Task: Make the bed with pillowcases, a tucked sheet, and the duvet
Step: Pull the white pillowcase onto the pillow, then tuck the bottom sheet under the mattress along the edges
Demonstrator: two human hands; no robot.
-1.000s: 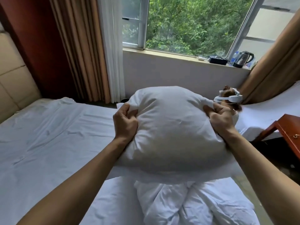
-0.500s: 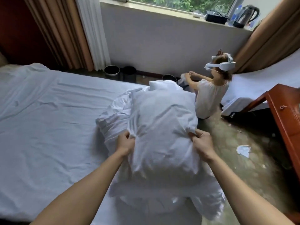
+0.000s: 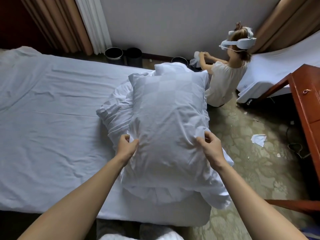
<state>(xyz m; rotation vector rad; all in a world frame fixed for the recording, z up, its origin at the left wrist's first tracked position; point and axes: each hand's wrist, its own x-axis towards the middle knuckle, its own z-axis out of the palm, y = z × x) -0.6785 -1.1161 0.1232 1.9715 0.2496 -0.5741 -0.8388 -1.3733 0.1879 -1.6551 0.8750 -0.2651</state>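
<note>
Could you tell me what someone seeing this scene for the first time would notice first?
The big white pillow sits centre frame on a crumpled duvet, the left hand and right hand pinching its case. Beyond it, a person in a white headset crouches on the floor by the wall.
</note>
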